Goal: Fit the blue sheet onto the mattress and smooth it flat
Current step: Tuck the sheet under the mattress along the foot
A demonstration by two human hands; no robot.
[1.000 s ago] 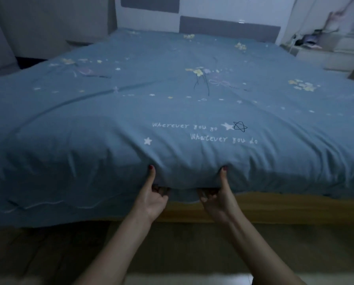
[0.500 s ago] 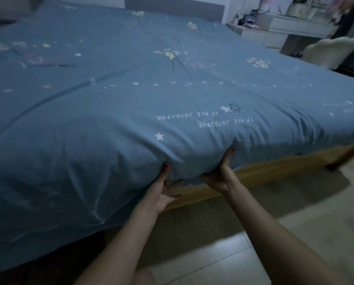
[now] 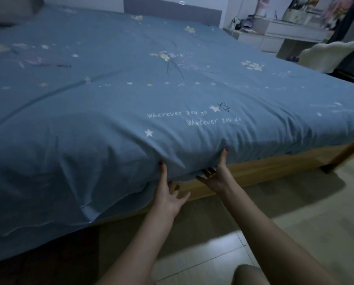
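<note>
Two hands at the near edge of the bed, working the blue sheet under the mattress.

The blue sheet (image 3: 131, 103) covers the whole mattress top and hangs over the near edge above the wooden bed frame (image 3: 274, 167). The left hand (image 3: 170, 194) has its thumb up against the draped fabric and its fingers spread loose, gripping nothing. The right hand (image 3: 217, 175) does likewise, fingers reaching under the sheet's hem.

A wooden bed frame (image 3: 260, 168) stands on the tiled floor (image 3: 307, 223); the blue sheet (image 3: 131, 103) covers its mattress.
</note>
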